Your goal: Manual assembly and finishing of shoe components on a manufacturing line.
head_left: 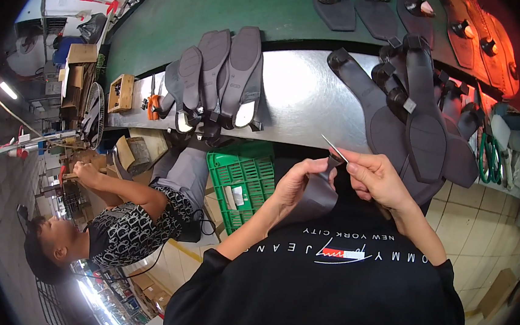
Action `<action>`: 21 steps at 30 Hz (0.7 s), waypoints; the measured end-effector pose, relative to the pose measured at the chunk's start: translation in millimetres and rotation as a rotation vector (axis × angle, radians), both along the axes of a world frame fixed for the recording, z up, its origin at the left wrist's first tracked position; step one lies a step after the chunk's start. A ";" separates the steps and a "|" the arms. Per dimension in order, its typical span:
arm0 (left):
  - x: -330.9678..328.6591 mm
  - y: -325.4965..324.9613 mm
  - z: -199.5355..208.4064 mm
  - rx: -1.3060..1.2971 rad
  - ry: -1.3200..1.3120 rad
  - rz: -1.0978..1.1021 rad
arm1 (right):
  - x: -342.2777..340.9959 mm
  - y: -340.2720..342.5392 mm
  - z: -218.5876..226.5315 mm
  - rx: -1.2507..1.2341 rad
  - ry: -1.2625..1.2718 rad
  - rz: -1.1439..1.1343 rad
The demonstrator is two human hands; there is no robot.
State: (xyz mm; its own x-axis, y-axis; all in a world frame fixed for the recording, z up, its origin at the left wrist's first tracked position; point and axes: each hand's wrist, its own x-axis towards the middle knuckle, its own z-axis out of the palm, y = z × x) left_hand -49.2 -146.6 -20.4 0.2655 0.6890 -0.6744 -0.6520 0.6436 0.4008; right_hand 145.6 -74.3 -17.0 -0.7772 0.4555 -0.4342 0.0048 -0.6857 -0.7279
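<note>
Close to my chest, my left hand [295, 182] is closed around a dark grey shoe sole [317, 199]. Its narrow end points up between thumb and fingers, and the lower part is partly hidden by the hand. My right hand [376, 179] pinches a thin, pointed metal tool [333, 146], whose tip slants up to the left over the top of the sole. The two hands almost meet; whether the tool touches the sole I cannot tell.
Several dark sandals lie on the metal bench edge [294, 113] at the left [227, 68] and right [421, 132]. Green-handled scissors [488, 159] hang at the right. Behind runs a green belt [192, 10]. A green crate [242, 188] and a seated co-worker [139, 220] are at the left.
</note>
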 end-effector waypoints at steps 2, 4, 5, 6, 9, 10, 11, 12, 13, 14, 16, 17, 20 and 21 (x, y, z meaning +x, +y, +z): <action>-5.6 2.0 2.0 0.195 0.094 -0.066 | -0.1 7.0 5.8 0.043 -0.009 0.032; -26.0 11.4 19.1 0.243 0.118 -0.057 | 6.7 15.3 14.9 -0.016 0.050 -0.074; -44.5 18.9 25.5 0.337 0.321 -0.029 | 13.2 20.6 16.0 -0.005 0.084 -0.183; -66.7 24.8 35.1 0.420 0.531 0.007 | 20.5 26.0 15.5 -0.002 0.127 -0.288; -126.0 36.9 109.8 0.717 0.790 0.496 | 45.0 33.2 23.8 0.093 0.201 -0.476; -144.2 36.5 127.7 0.813 0.920 0.686 | 53.1 34.3 24.6 0.136 0.252 -0.492; -155.9 29.0 143.2 0.883 0.995 0.863 | 55.9 34.7 29.2 0.152 0.275 -0.500; -165.7 24.2 147.1 0.964 1.065 0.940 | 59.6 35.4 30.0 0.169 0.290 -0.518; -167.4 21.9 147.6 0.924 1.195 1.005 | 60.6 36.1 28.9 0.200 0.256 -0.552; -182.0 18.3 135.7 0.874 1.427 0.992 | 60.9 36.7 26.6 0.232 0.219 -0.591; -191.2 19.6 93.3 0.725 1.708 0.944 | 61.6 40.9 24.7 0.307 0.138 -0.653; -211.8 11.9 56.5 0.648 1.782 0.839 | 61.2 44.6 27.7 0.367 0.116 -0.650; -217.0 9.6 27.2 0.333 1.788 0.642 | 76.3 54.0 32.7 0.464 0.015 -0.661; -216.1 8.3 38.4 0.210 1.958 0.528 | 83.7 56.3 33.2 0.493 -0.048 -0.649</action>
State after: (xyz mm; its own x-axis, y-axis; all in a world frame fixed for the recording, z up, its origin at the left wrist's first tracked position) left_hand -265.4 -138.3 18.0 -0.7801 0.5294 0.3333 0.5869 0.4347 0.6831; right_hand 229.2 -18.0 16.2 -0.2784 0.9560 -0.0927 -0.2439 -0.1637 -0.9559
